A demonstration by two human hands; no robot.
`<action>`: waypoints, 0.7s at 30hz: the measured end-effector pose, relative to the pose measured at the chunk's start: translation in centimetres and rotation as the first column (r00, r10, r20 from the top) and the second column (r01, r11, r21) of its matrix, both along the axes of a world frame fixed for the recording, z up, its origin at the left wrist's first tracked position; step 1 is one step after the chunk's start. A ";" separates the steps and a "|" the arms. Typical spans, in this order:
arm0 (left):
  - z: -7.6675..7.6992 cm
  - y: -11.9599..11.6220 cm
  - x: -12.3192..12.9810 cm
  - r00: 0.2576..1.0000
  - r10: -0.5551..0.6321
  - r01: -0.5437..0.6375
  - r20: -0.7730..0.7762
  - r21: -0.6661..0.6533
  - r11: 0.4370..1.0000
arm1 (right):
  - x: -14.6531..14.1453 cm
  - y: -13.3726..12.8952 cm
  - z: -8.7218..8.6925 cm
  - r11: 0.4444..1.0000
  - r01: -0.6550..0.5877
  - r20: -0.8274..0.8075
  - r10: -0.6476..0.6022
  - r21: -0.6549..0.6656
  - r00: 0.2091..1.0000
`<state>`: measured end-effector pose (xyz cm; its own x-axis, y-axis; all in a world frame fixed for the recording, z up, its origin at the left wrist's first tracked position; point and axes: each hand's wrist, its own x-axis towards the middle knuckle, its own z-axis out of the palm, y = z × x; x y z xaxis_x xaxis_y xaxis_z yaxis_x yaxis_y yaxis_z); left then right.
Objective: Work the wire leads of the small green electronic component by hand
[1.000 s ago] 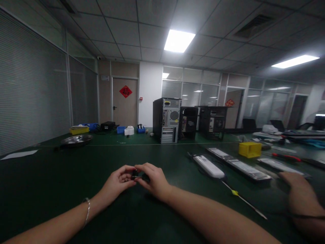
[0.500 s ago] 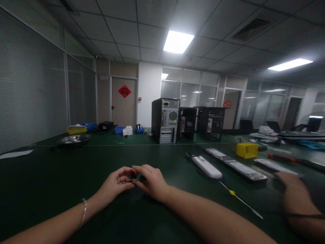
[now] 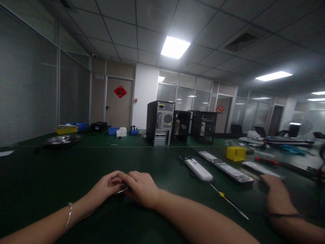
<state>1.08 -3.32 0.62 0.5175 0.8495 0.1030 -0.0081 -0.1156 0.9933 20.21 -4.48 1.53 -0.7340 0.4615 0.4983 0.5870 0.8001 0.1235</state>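
Dim office light falls over a smooth, dark green tabletop, with a tall black-and-grey computer tower standing toward its far edge. Toward the near edge, the person's left hand and right hand meet at the fingertips. Just below the fingers, between the hands, shows a thin, straight, silver-coloured metal piece, the rest of it hidden. The right hand is curled narrow and seems to hold the covered end; the left hand is loosely bent, and whether it grips anything cannot be told. By its look the piece should be light, stiff and rather slippery, hard to break but easy to drop, best pinched between thumb and forefinger at its covered end. Toward the right edge, a long white plastic device lies beside a row of flat silver rectangular drives. Past these, a co-worker's hand is at the near side of a flat, white-labelled silver slab.
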 end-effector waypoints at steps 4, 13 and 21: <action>0.3 -0.3 0.2 1.000 0.007 -0.006 -0.015 0.053 0.999 | 0.2 -0.2 -0.2 0.994 -0.034 -0.079 0.026 -0.104 0.997; -0.2 0.4 0.0 0.988 0.111 -0.105 -0.103 0.067 0.992 | 0.9 2.1 -1.9 0.932 -0.100 -0.536 -0.111 -0.349 0.837; -0.3 0.4 0.0 0.992 0.071 -0.062 -0.106 0.089 0.994 | 0.8 2.3 -1.7 0.849 -0.182 -0.517 -0.121 -0.497 0.848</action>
<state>1.11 -2.96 0.31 0.4725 0.8728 0.1228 0.1102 -0.1967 0.9742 21.02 -2.16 -0.13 -0.4578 0.7368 0.4976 0.4134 0.6719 -0.6145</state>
